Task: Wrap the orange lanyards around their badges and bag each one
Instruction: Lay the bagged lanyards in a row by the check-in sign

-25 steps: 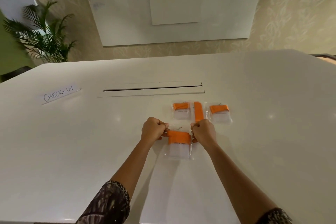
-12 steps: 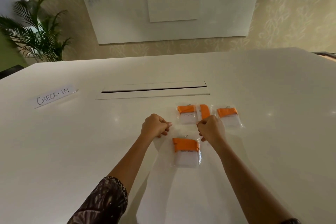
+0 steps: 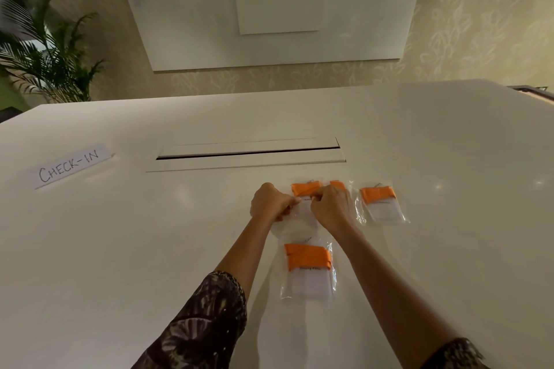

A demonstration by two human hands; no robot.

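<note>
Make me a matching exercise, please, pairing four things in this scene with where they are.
Things: 1 CHECK-IN sign; 2 palm; 3 back-left bagged badge; 4 nearest bagged badge.
Places: a pinched by left hand and right hand; b beyond the table's left corner; c loose, nearer than both hands; d flat on the table's left side.
Pairs: 1-d, 2-b, 3-a, 4-c.

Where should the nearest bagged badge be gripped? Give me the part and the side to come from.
Pinch the nearest bagged badge at its orange lanyard band, coming in from the two long side edges. The bag lies flat on the table, so the wrapped band is probably its thickest, firmest part; the clear film around it looks slack.
</note>
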